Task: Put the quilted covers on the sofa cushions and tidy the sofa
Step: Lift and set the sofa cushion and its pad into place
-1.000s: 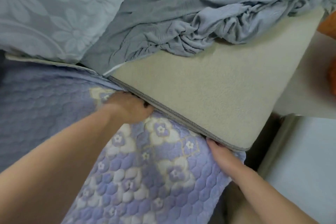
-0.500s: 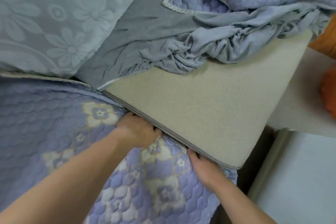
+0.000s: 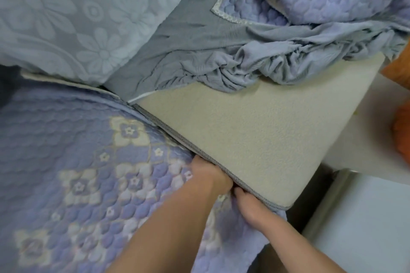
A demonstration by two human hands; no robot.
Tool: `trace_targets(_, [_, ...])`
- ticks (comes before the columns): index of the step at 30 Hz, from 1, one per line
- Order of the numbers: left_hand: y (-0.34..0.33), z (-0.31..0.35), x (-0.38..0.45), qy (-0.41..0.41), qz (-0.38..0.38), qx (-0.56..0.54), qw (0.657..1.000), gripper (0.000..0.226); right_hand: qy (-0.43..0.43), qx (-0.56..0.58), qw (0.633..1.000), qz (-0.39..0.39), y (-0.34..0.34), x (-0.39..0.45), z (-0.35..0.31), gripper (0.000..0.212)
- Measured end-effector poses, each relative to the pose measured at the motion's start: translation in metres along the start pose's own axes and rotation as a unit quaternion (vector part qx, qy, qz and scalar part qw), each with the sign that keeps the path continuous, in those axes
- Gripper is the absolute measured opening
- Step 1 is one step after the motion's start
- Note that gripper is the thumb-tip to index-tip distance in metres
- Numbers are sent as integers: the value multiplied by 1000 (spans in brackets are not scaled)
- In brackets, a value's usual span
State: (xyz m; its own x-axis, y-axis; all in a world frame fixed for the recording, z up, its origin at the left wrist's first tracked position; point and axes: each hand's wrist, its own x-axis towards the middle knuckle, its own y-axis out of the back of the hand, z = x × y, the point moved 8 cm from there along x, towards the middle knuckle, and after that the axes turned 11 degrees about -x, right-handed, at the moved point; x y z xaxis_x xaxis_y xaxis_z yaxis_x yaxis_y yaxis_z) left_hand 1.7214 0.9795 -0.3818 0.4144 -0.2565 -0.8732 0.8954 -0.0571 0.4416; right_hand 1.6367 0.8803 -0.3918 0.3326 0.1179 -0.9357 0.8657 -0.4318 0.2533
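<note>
The quilted cover (image 3: 84, 173) lies over the near seat, its edge tucked against the bare cream cushion (image 3: 255, 139). The left hand (image 3: 208, 175) and right hand (image 3: 250, 206) touch there, fingers hidden under the cushion's edge, so I cannot tell their grip. Crumpled grey fabric (image 3: 233, 68) lies behind.

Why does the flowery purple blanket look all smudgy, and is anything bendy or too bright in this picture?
Head view: the quilted cover is smeared by motion blur at lower left, and both forearms are soft; the beige cushion is sharper, its nubbly texture plain. The wide lens bows the cushion's grey edge. Light is soft and even, with no glare; the dimmest patch is the gap at the far left.
</note>
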Motion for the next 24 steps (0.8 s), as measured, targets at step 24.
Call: trace_targets(24, [-10, -417, -191, 324, 261, -359, 835, 68, 237, -170, 907, 305, 70, 20, -458, 33])
